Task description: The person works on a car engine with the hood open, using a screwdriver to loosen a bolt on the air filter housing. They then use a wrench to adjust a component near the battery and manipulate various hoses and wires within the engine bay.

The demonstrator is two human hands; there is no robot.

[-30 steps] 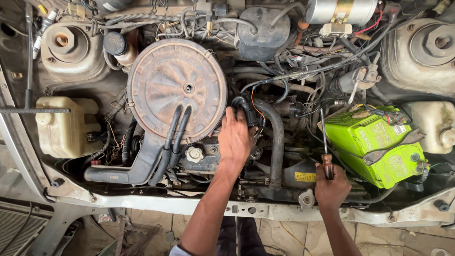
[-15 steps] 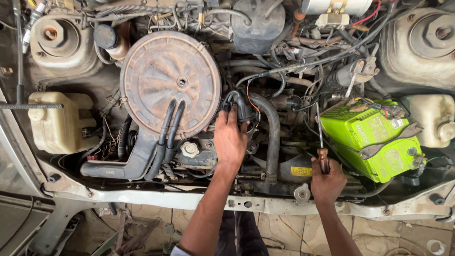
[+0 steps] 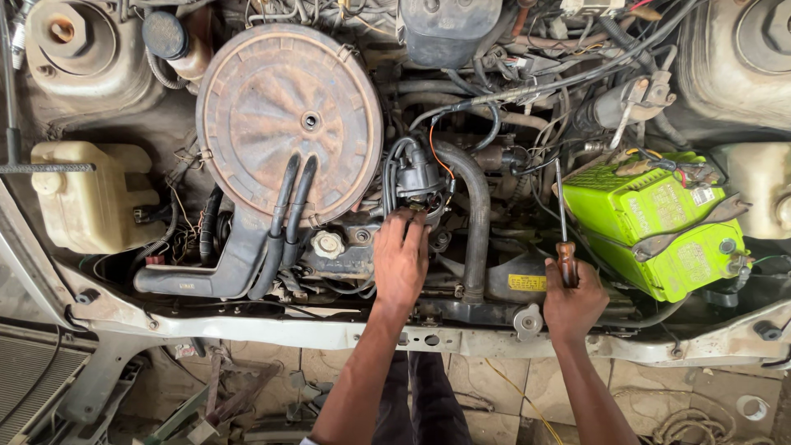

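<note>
Left hand slid down off distributor cap, fingers spread on engine | right hand fingers clamped on screwdriver beside green battery

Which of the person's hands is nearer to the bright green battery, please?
The right. The right hand grips a screwdriver just beside the green battery, at its near corner. The left hand rests on engine parts under the round air filter cover, well away from the battery.

The engine bay holds a round air filter cover; right of it sits a green battery, left a pale tank.
</note>
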